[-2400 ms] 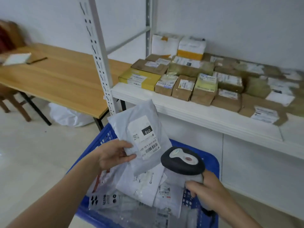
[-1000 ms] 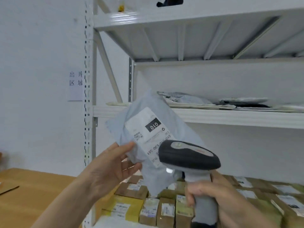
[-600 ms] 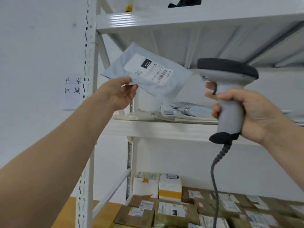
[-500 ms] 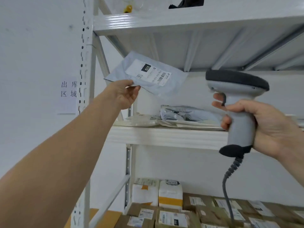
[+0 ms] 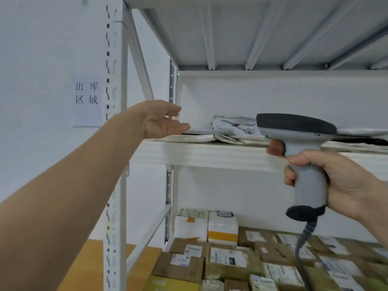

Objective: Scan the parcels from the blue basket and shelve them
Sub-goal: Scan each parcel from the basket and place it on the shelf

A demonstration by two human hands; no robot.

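the grey parcel [image 5: 210,132] lay flat on the middle shelf [image 5: 210,154], on top of other flat mailers, long axis running left-right along the shelf front, its near-left end right at your left hand [image 5: 161,120] fingertips. that hand's fingers were spread loose, gripping nothing; can't tell if they touched the edge. your right hand [image 5: 327,179] was wrapped tight round the scanner [image 5: 302,148], lower and well to the right, so the left was nearer. prob next move: nudge it further in w/ the left, or pull back.
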